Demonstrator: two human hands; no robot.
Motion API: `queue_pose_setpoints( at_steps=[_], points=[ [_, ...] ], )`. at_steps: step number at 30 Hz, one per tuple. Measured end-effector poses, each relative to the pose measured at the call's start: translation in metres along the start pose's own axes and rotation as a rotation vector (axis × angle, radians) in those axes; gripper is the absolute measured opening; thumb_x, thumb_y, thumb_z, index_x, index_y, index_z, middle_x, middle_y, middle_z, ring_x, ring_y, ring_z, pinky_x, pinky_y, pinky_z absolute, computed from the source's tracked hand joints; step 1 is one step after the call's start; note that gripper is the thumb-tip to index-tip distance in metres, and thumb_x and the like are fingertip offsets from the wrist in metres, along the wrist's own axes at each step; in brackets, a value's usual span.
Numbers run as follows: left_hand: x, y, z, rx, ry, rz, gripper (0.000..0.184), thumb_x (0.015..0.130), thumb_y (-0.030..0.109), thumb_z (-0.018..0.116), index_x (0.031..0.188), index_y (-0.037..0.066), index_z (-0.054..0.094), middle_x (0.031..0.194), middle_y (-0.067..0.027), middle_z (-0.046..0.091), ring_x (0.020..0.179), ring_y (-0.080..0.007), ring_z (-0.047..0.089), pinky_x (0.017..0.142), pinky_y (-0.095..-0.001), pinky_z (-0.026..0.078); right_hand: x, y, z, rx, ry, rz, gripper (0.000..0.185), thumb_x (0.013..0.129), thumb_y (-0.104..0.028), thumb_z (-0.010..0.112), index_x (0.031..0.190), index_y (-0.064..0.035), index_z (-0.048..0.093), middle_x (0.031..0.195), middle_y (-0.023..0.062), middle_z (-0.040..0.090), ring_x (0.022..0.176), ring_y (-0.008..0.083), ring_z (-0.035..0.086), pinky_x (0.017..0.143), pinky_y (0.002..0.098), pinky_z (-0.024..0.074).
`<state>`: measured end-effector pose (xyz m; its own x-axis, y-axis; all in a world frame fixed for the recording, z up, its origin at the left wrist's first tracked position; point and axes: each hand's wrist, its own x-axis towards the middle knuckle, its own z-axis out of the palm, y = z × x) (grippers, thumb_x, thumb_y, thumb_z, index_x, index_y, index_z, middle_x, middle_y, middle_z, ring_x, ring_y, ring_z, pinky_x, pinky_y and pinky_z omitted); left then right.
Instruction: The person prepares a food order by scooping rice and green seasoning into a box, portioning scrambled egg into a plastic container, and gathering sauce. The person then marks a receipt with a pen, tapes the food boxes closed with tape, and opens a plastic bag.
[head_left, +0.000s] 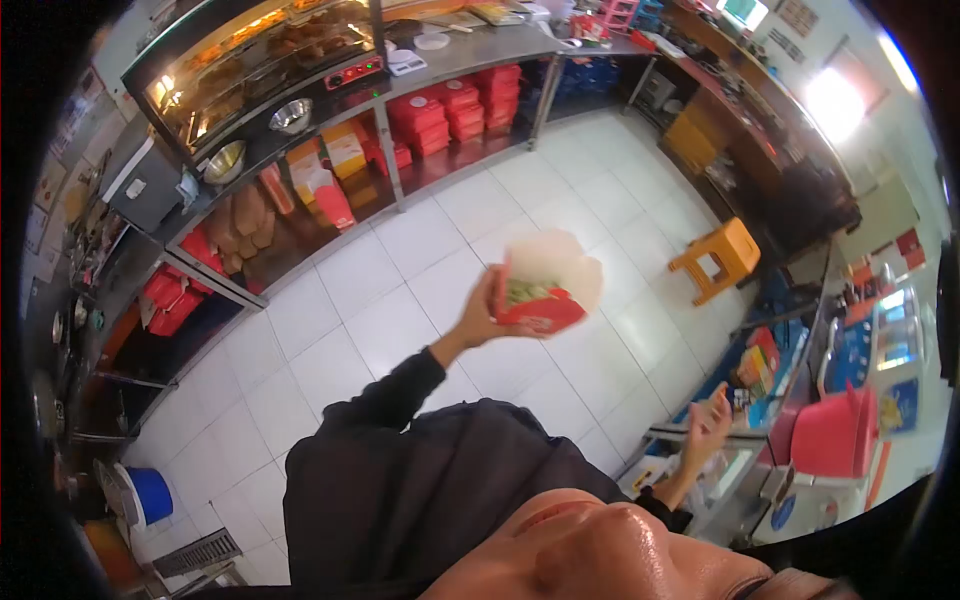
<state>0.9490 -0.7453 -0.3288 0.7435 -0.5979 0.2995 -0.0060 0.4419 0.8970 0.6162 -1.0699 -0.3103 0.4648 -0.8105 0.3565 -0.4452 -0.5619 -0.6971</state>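
Observation:
My left hand (486, 314) is closed round a red paper food box (545, 314), held out over the floor. Its white inner flaps (553, 262) are spread open, and pale green food pieces (528, 292) lie inside; their exact kind is unclear. Off to the right, my right hand (708, 428) is raised beside a counter, with its fingers partly bent and apart. Nothing clearly shows in it, though a small orange-red patch appears by its fingertips. Nearest to that hand are small coloured packs (757, 362).
A lit glass food warmer (270, 60) stands at the upper left, with metal bowls (291, 117) before it. Stacked red boxes (420, 122) fill the shelf below. On the tiled floor (430, 260) is a yellow stool (718, 260); a pink bin (833, 436) stands at right.

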Motion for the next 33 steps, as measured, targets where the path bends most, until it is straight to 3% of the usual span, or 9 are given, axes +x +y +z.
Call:
queue_pose_setpoints(
  at_steps=[3,5,8,15,17,24,29,31,33],
  points=[
    [0.044,-0.039,-0.006,-0.065,-0.134,-0.106,0.105,0.055,0.012,0.092,0.139,0.007,0.030,0.135,-0.0048,0.046,0.124,-0.0161,0.046,0.103,-0.0361,0.041,0.017,-0.112,0.114,0.470,-0.532,-0.171,0.098,0.065,-0.028,0.085,0.143,-0.0096,0.031,0.142,0.0097,0.041,0.132,0.0238,0.035,0.098,0.0453,0.0382],
    [0.080,-0.057,-0.016,0.045,-0.239,-0.058,0.104,0.057,0.008,0.090,0.140,0.008,0.029,0.133,-0.0030,0.045,0.125,-0.0144,0.042,0.105,-0.0339,0.038,0.029,-0.158,0.192,0.816,-0.567,-0.218,0.103,0.058,-0.027,0.090,0.141,-0.0054,0.031,0.141,0.0113,0.041,0.133,0.0237,0.035,0.103,0.0437,0.0356],
    [0.141,-0.072,-0.038,-0.150,-0.266,-0.171,0.096,0.057,0.013,0.091,0.135,0.009,0.034,0.133,-0.0035,0.045,0.125,-0.0134,0.042,0.103,-0.0328,0.039,0.090,-0.186,0.269,0.837,-0.905,-0.050,0.092,0.055,-0.014,0.090,0.130,0.0029,0.040,0.126,0.0136,0.053,0.115,0.0227,0.054,0.097,0.0381,0.0444],
    [0.304,-0.036,-0.184,0.425,-0.135,-0.217,0.105,0.061,0.024,0.090,0.144,0.013,0.028,0.138,-0.0046,0.042,0.130,-0.0192,0.038,0.106,-0.0361,0.034,0.250,-0.283,0.471,1.028,-1.037,-0.194,0.092,0.057,-0.011,0.087,0.133,-0.0013,0.036,0.123,0.0113,0.051,0.114,0.0219,0.052,0.094,0.0363,0.0459],
    [0.332,-0.009,-0.259,0.584,0.085,-0.003,0.088,0.070,0.022,0.084,0.142,0.009,0.034,0.141,-0.0092,0.040,0.131,-0.0212,0.036,0.107,-0.0384,0.032,0.300,-0.319,0.537,1.006,-1.008,-0.344,0.096,0.058,-0.011,0.085,0.136,-0.0032,0.030,0.127,0.0111,0.047,0.118,0.0227,0.048,0.097,0.0372,0.0444],
    [0.356,0.270,-0.502,0.923,0.915,0.584,0.025,0.089,0.018,0.064,0.109,0.004,0.061,0.099,-0.0022,0.063,0.091,-0.0090,0.058,0.082,-0.0256,0.047,0.434,-0.464,0.799,0.946,-0.807,-0.452,0.095,0.060,0.002,0.075,0.139,-0.0043,0.022,0.128,0.0112,0.042,0.120,0.0246,0.044,0.102,0.0369,0.0373],
    [0.400,0.495,-0.615,1.420,1.102,0.604,0.032,0.094,0.021,0.055,0.122,0.006,0.058,0.113,-0.0056,0.062,0.098,-0.0123,0.059,0.085,-0.0245,0.046,0.470,-0.565,0.973,0.939,-0.457,-0.270,0.092,0.061,-0.002,0.078,0.136,0.0017,0.024,0.129,0.0176,0.041,0.119,0.0263,0.045,0.102,0.0376,0.0380],
    [0.430,0.572,-0.673,1.545,1.127,0.581,0.041,0.087,0.023,0.062,0.125,0.013,0.055,0.111,-0.0115,0.060,0.094,-0.0172,0.058,0.090,-0.0449,0.047,0.475,-0.587,1.038,0.933,-0.354,-0.153,0.095,0.060,-0.006,0.080,0.136,0.0021,0.023,0.130,0.0199,0.040,0.119,0.0283,0.045,0.103,0.0399,0.0391],
    [0.472,0.638,-0.742,1.802,1.068,0.705,0.030,0.090,0.023,0.062,0.114,0.006,0.059,0.097,-0.0091,0.063,0.085,-0.0142,0.061,0.072,-0.0273,0.050,0.470,-0.602,1.073,0.872,-0.322,0.013,0.102,0.058,-0.013,0.084,0.137,0.0016,0.021,0.131,0.0223,0.039,0.120,0.0315,0.045,0.102,0.0423,0.0405]
  ],
)
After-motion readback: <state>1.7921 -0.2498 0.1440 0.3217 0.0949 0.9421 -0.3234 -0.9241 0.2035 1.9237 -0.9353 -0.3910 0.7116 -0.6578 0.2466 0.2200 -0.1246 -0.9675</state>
